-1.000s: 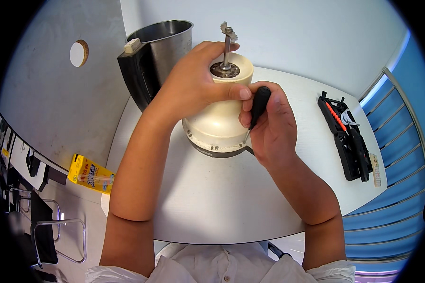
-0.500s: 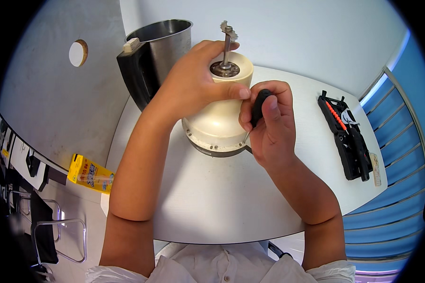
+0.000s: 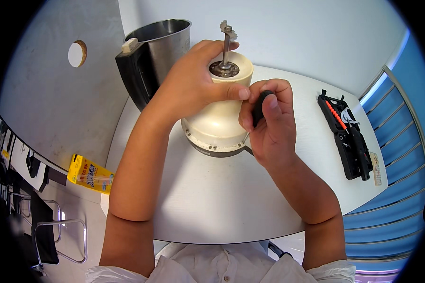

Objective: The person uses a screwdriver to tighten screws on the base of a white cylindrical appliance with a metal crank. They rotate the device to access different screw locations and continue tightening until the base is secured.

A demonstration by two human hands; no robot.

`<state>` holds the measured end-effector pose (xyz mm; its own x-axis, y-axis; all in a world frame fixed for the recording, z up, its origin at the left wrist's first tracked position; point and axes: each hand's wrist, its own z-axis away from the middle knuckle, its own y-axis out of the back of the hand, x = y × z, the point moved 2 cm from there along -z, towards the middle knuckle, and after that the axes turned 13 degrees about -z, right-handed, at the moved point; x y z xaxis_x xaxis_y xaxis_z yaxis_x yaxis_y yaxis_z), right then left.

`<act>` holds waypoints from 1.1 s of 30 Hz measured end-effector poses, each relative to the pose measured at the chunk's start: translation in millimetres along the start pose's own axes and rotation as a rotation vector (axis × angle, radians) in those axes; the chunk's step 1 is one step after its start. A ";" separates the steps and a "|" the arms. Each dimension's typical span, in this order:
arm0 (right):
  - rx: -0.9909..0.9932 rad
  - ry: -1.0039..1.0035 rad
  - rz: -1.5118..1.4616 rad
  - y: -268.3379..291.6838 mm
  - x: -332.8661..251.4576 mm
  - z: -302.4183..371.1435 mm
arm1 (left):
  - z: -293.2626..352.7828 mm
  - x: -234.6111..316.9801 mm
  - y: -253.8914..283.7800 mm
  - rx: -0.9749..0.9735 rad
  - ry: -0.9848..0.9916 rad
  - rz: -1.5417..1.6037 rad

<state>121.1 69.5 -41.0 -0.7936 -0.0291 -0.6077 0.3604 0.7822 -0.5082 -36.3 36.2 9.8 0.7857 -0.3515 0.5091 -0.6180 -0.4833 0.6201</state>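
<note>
A cream-coloured blender motor head (image 3: 217, 121) stands on the white table, its metal shaft and toothed blade (image 3: 226, 45) pointing up. My left hand (image 3: 193, 78) wraps around its upper body, thumb in front and fingers behind. In my right hand (image 3: 276, 118) is a screwdriver with a black handle (image 3: 262, 107), pinched between thumb and fingers. Its thin tip reaches down to the lower rim of the motor head, where several small screw holes show; the exact contact point is hard to make out.
A steel jug with a black handle (image 3: 138, 75) stands behind my left arm. To the right lies an open black tool case (image 3: 347, 137) with a red-orange bit strip. A yellow packet (image 3: 90, 173) sits at the left table edge. Metal railings (image 3: 401, 141) border the right side.
Hardly anything differs. The screwdriver handle and the fingers of my right hand have turned very slightly; my left hand stays in place on the motor head.
</note>
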 end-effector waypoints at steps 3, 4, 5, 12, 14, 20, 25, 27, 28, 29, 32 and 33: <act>-0.048 -0.035 0.069 -2.0 -1.5 -0.8 | -0.1 -0.1 -0.4 0.013 -0.003 0.008; -0.040 -0.045 0.050 -1.9 -1.9 -1.4 | -0.1 -0.7 -0.1 0.012 -0.008 -0.003; -0.032 -0.054 0.032 -1.7 -2.2 -2.2 | -0.1 -1.5 0.4 0.011 -0.012 -0.013; 0.000 -0.133 -0.142 1.8 -0.7 0.6 | 1.2 5.2 -1.7 0.014 -0.023 -0.011; 0.007 -0.053 -0.147 0.3 1.5 0.8 | 0.3 2.9 -2.0 0.016 -0.035 -0.034; -0.066 -0.008 -0.019 1.3 1.9 -0.8 | -0.2 0.7 -1.0 0.010 -0.033 -0.030; -0.020 -0.053 -0.011 0.7 -1.0 -0.4 | 0.3 1.1 -0.7 0.006 -0.027 -0.013; 0.001 -0.094 -0.052 5.2 -1.8 -0.8 | 0.2 2.9 -1.0 0.007 -0.030 -0.028; 0.017 -0.098 -0.080 5.2 -1.9 -0.7 | 0.0 3.0 -1.0 0.011 -0.038 -0.038; 0.033 -0.102 -0.109 4.8 -1.7 -0.4 | 0.0 2.7 -1.3 0.014 -0.045 -0.049; -0.010 -0.050 -0.145 5.5 -0.2 -1.6 | 0.1 2.0 -1.3 0.017 -0.039 -0.044; -0.041 -0.023 -0.149 5.6 0.0 -2.5 | 0.2 1.5 -0.9 0.019 -0.033 -0.036</act>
<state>121.9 75.5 -42.4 -0.8254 -0.1603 -0.5413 0.2191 0.7928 -0.5688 -34.5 36.0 9.9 0.8079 -0.3595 0.4670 -0.5892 -0.5108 0.6261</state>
